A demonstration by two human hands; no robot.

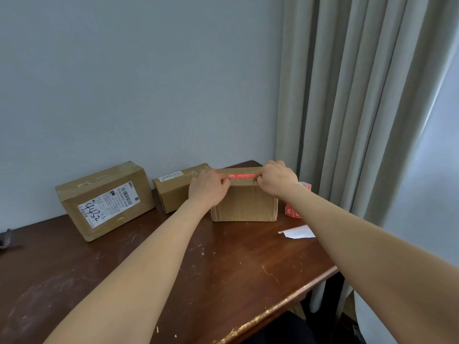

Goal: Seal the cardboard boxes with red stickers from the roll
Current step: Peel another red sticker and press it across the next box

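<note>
1. Red sticker (239,176) is laid on top of the cardboard box (244,204) standing right of centre on the table (223,269). It lies close to the box's near top edge, with its long axis running left to right.
2. Its left end is pinched by the left grip (210,188), with the fingers curled at the box's edge. Its right end is pinched in the same way by the right grip (277,178). Neither grip is spread.
3. The sticker is spanned between the two grips, and its printed middle is left bare. Whether it is pressed flat cannot be told.
4. The next move is judged to be a smoothing along that left-right axis, each grip working from its own end.
5. The roll (295,211) is seen just right of the box, partly hidden by the right forearm, so the right grip is nearer to it. A white backing strip (296,231) lies nearer on the table.
6. A small box (173,192) and a large box (104,199) wait further left. No red sticker is seen on either.
</note>
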